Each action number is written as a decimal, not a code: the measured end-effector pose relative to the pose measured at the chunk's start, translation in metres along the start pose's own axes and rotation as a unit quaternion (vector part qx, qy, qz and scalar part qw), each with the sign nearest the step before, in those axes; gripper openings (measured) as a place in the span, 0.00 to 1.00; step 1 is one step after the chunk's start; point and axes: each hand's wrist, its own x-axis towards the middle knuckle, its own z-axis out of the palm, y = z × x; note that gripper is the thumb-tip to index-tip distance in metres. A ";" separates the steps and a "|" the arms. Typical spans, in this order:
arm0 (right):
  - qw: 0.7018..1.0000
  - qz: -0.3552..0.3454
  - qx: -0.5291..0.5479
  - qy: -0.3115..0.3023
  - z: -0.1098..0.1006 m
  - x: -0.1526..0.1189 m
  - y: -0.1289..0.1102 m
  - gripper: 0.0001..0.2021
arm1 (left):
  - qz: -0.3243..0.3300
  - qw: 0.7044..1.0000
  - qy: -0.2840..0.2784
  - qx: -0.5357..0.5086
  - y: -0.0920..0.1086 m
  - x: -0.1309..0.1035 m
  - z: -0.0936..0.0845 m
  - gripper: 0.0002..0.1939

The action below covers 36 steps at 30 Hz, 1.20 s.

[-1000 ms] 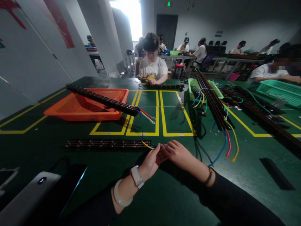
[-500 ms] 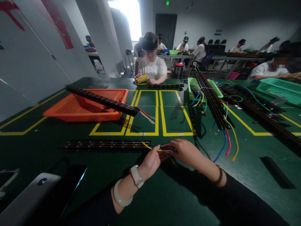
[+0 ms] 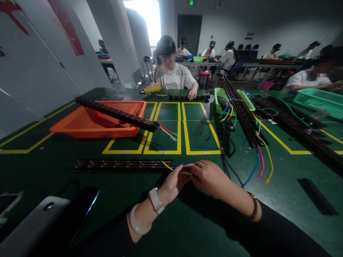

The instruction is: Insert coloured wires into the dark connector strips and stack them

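A long black strip with rows of shiny joints (image 3: 120, 165) lies flat on the green table in front of me. From its right end runs a bundle of wires (image 3: 167, 165), yellow and blue among them, into my hands. My left hand (image 3: 174, 184) is closed around the wires near the strip, thumb on top. Just to its right, my right hand (image 3: 210, 177) pinches the same bundle with curled fingers. The wire ends are hidden behind my fingers.
An orange basket (image 3: 98, 134) carries another black strip (image 3: 118, 113) with wires. Right of it, a wired black strip (image 3: 241, 110) rests over a green basket (image 3: 249, 103). A phone (image 3: 33, 228) lies near left. Opposite, a co-worker's hand (image 3: 193, 92) touches a strip near a yellow heat gun (image 3: 151, 89).
My right hand has shifted slightly right and turned, covering more of the wires; my left hand stays put. Across the table, the co-worker's hand moved right and the heat gun moved left.
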 end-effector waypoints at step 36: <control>0.993 0.077 0.078 -0.051 0.015 0.007 0.006 0.15 | 0.027 0.999 -0.030 -0.001 -0.001 0.001 0.000 0.14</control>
